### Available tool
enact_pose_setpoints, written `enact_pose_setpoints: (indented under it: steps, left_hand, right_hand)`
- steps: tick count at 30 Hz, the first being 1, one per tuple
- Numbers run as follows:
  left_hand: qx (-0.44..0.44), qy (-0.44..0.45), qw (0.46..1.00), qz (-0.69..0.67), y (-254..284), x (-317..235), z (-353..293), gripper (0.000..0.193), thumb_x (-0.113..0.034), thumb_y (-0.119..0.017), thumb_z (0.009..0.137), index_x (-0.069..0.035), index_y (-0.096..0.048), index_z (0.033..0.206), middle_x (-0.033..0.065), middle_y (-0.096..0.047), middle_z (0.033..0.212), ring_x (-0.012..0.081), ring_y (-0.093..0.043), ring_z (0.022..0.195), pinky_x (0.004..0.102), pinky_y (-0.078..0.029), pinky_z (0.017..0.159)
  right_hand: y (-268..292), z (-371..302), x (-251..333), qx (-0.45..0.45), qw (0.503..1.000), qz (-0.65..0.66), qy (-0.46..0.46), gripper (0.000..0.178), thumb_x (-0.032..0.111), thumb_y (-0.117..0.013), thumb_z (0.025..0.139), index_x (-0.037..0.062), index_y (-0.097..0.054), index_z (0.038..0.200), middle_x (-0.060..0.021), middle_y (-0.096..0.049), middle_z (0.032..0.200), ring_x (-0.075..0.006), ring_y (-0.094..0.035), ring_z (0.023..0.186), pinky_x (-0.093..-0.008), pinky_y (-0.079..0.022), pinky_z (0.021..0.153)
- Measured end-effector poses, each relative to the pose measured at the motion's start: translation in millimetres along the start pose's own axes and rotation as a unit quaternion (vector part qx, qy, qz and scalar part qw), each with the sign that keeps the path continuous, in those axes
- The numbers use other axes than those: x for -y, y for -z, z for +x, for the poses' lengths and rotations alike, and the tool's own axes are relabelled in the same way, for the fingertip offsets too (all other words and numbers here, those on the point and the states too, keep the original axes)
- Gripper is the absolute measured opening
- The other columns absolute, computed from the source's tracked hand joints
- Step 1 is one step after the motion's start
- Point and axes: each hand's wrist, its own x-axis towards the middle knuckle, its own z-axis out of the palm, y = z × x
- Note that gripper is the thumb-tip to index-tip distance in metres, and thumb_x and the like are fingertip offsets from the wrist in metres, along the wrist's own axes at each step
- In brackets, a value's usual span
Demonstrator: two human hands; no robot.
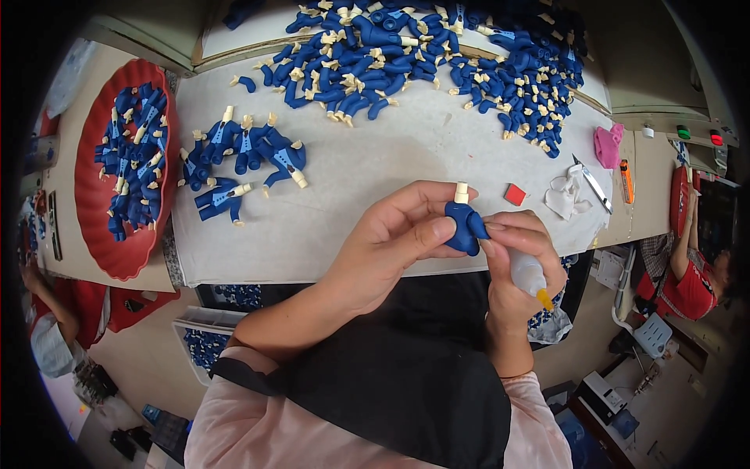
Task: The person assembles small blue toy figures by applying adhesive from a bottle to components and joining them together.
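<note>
My left hand (391, 238) is closed round a small blue figure torso (460, 230) with a cream neck pointing up. Against the torso's right side, the thumb and forefinger of my right hand (508, 242) pinch a small blue figure arm (476, 225). That hand also keeps a whitish squeeze bottle (528, 273) tucked in its palm, its yellow tip (544, 299) slanting down to the right. Left of my hands on the white table covering lie several assembled figure bodies (250, 148), blue with light blue fronts, cream necks and cream hands.
Loose blue arms (351, 78) and other parts are heaped at the back. A red scalloped tray (92, 195) at left holds more bodies. Right are a red square (514, 194), crumpled tissue (566, 191), a blade tool (594, 184), pink cloth (608, 145) and an orange cutter (626, 182).
</note>
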Motion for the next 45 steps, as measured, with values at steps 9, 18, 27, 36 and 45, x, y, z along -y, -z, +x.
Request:
enact_pose_setpoints:
  steps: [9, 18, 27, 36, 45]
  left_hand:
    - [-0.004, -0.012, 1.0, 0.021, 0, 0, 0, 0.03, -0.011, -0.045, 0.086, 0.0, -0.041, 0.114, 0.008, -0.052, 0.098, 0.0133, -0.053, 0.09, 0.0289, -0.046, 0.079]
    - [0.001, -0.013, 0.999, 0.039, 1, -2, 0, 0.03, -0.012, -0.047, 0.085, 0.0, -0.043, 0.112, 0.0087, -0.052, 0.1, 0.0136, -0.053, 0.09, 0.0282, -0.047, 0.077]
    - [-0.002, -0.057, 0.993, 0.105, 4, 5, -1, 0.032, -0.011, -0.051, 0.083, 0.001, -0.046, 0.113, 0.0104, -0.051, 0.111, 0.0127, -0.053, 0.091, 0.0263, -0.045, 0.078]
    - [0.017, -0.112, 0.985, 0.132, 7, 12, 0, 0.032, -0.005, -0.049, 0.084, 0.001, -0.046, 0.115, 0.009, -0.051, 0.11, 0.0124, -0.051, 0.093, 0.0257, -0.042, 0.08]
    - [0.018, -0.085, 0.985, 0.152, 8, 13, -3, 0.032, -0.004, -0.044, 0.085, 0.002, -0.041, 0.117, 0.0114, -0.047, 0.117, 0.0158, -0.049, 0.099, 0.0279, -0.04, 0.085]
  right_hand:
    - [-3, 1, 0, -0.008, 0.999, -0.032, 0.03, 0.02, -0.009, -0.065, 0.062, -0.0006, -0.059, 0.079, -0.012, -0.059, 0.078, -0.0185, -0.055, 0.066, -0.0235, -0.043, 0.057]
    - [-1, 4, 3, -0.004, 0.994, -0.098, 0.056, 0.022, -0.008, -0.067, 0.06, 0.0023, -0.062, 0.078, -0.0111, -0.058, 0.076, -0.0171, -0.057, 0.063, -0.0224, -0.045, 0.053]
    - [1, 6, -2, 0.007, 0.984, -0.107, 0.143, 0.026, -0.011, -0.065, 0.056, 0.0001, -0.062, 0.079, -0.0104, -0.057, 0.073, -0.0192, -0.056, 0.06, -0.0234, -0.044, 0.049]
    - [5, 6, -3, 0.042, 0.973, -0.132, 0.187, 0.025, -0.007, -0.064, 0.055, -0.0023, -0.061, 0.079, -0.0116, -0.056, 0.073, -0.0216, -0.055, 0.059, -0.0255, -0.045, 0.049]
    - [5, 3, -4, 0.039, 0.954, -0.179, 0.237, 0.026, -0.003, -0.065, 0.054, -0.0026, -0.062, 0.08, -0.0109, -0.056, 0.076, -0.0214, -0.055, 0.06, -0.0257, -0.045, 0.05]
